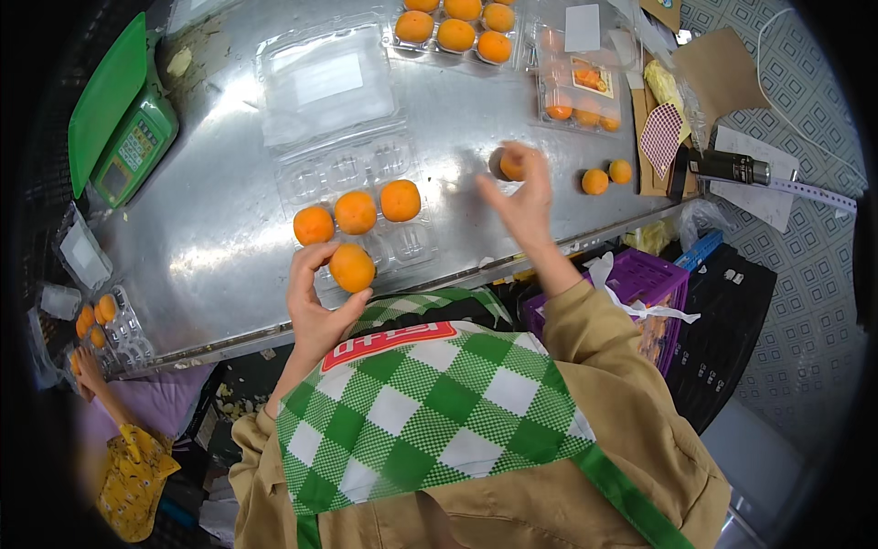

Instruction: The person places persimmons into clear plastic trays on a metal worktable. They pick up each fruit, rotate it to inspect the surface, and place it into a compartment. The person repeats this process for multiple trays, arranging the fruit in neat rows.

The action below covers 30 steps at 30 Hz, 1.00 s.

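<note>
My left hand (314, 288) grips a persimmon-like orange fruit (352, 267) over the near left part of an open clear plastic clamshell tray (405, 243). A row of three such fruits (355, 212) sits in the tray's middle cups. The tray's clear lid (329, 89), with a white label, lies flat on the far side. My right hand (525, 189) is over the metal table to the right, thumb and fingers apart and somewhat blurred. At its fingertips is another orange fruit (511, 165), partly hidden; whether the fingers grip it is unclear.
A green scale (130, 154) stands at the left. Fruit fills a far tray (456, 36) and a closed clamshell (579, 89). Two loose fruits (595, 181), cardboard (720, 68) and a dark bottle (727, 167) are at the right. Another person's hand (88, 374) touches fruit at the lower left.
</note>
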{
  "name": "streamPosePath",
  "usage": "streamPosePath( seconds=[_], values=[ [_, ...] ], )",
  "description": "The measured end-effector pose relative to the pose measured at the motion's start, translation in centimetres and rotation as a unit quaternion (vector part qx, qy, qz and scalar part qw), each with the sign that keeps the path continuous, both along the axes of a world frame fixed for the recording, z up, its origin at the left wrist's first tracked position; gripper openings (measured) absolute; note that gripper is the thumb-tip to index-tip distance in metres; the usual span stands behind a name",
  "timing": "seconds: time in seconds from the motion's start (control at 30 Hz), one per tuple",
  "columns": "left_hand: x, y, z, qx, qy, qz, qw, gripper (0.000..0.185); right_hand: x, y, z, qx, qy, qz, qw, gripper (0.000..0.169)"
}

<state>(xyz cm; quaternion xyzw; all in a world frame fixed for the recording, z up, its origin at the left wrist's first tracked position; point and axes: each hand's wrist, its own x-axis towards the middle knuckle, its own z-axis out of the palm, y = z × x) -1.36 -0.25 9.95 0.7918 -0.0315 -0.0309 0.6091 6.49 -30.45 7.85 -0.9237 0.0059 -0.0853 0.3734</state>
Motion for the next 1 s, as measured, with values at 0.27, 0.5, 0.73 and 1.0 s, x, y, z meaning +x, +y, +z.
streamPosePath(
  seconds=[0.27,0.5,0.73,1.0],
  values=[
    [0.3,-0.9,-0.1,-0.201,0.142,0.013,0.969,0.059,0.4,-5.4,-3.4,-0.082,0.075,0.004,0.994,0.061],
    [0.4,-0.3,0.2,-0.262,0.173,-0.004,0.949,0.062,0.1,0.1,1.0,0.645,0.323,0.087,0.687,0.062],
    [0.5,-0.1,1.4,-0.341,0.239,-0.028,0.909,0.062,-0.1,5.4,2.8,0.738,0.442,0.149,0.489,0.060],
    [0.6,0.5,2.8,-0.451,0.284,0.008,0.846,0.034,-0.3,10.1,4.4,0.551,0.550,0.093,0.621,0.052]
  ],
)
